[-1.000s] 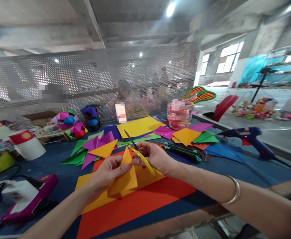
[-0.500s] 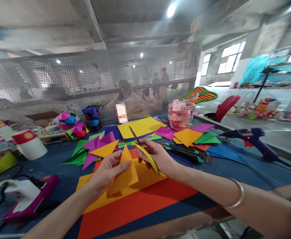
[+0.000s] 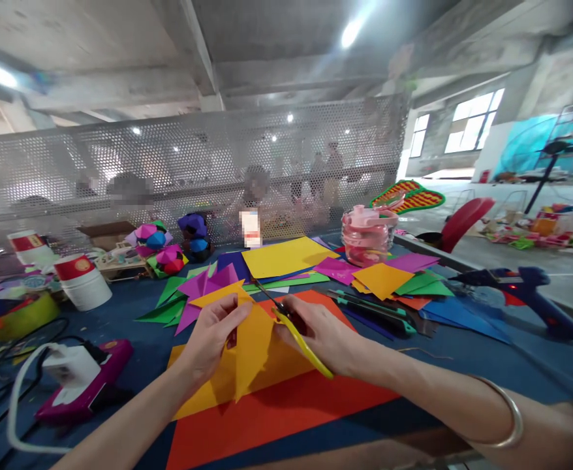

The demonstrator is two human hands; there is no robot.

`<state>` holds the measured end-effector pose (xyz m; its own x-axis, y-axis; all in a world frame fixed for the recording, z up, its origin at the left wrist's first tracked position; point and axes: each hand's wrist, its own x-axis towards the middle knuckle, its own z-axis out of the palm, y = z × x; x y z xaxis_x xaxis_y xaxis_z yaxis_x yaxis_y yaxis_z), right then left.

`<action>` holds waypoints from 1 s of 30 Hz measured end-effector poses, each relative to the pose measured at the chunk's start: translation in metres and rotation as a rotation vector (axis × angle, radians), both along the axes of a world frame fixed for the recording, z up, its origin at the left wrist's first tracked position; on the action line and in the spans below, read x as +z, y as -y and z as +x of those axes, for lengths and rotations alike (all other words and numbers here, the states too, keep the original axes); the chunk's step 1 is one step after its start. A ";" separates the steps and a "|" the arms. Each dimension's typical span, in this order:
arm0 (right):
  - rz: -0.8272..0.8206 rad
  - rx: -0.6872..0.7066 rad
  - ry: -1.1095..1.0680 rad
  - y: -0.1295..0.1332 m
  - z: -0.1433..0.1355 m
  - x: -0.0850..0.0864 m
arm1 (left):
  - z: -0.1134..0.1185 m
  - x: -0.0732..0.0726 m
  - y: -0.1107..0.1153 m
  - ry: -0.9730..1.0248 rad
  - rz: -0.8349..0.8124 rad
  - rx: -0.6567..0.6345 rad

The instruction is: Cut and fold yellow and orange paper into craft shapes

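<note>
A folded orange paper piece [image 3: 253, 343] is pinched in my left hand [image 3: 215, 333], its long point hanging downward. My right hand [image 3: 316, 329] grips scissors with yellow handles [image 3: 306, 346]; the dark blades point up and left, close to the top of the folded piece. Whether the blades touch the paper I cannot tell. Beneath both hands lie an orange-yellow sheet [image 3: 286, 365] and a red-orange sheet [image 3: 267, 424]. Left of my left hand is a pile of purple paper pieces [image 3: 211, 284] and green pieces [image 3: 169, 307].
Behind the hands lies a yellow sheet [image 3: 286, 256]. A pink bottle [image 3: 365, 235], a green-and-black cutter [image 3: 374, 313] and a blue glue gun [image 3: 531, 294] are on the right. Paper cups [image 3: 83, 284] and a purple power strip [image 3: 91, 391] stand left. A mesh panel [image 3: 208, 163] closes the back.
The folded orange piece has turned so its point hangs down. My left hand's grip has moved to its upper part. The scissors have tipped lower toward the left, and the whole view has shifted slightly.
</note>
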<state>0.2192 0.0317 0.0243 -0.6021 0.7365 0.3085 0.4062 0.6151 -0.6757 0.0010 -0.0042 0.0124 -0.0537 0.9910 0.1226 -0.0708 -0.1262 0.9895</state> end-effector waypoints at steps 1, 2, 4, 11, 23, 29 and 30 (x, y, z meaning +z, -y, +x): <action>0.001 -0.003 -0.004 -0.001 0.000 0.001 | -0.001 0.000 0.000 0.014 -0.011 -0.014; -0.002 -0.004 -0.006 -0.002 0.001 0.002 | -0.001 0.001 0.000 0.034 -0.022 -0.032; -0.017 -0.013 -0.012 -0.007 0.002 0.003 | -0.002 0.002 0.000 0.076 -0.038 -0.059; 0.081 -0.045 0.060 -0.012 0.003 0.001 | 0.000 0.006 0.000 0.087 -0.040 -0.051; 0.275 -0.002 0.241 -0.001 0.004 -0.008 | 0.004 0.004 0.004 -0.097 0.092 -0.107; 0.350 -0.035 0.353 -0.002 0.004 -0.004 | 0.001 0.003 0.002 -0.136 0.137 -0.103; 0.359 -0.041 0.374 -0.001 0.004 -0.003 | 0.001 0.003 0.002 -0.138 0.142 -0.102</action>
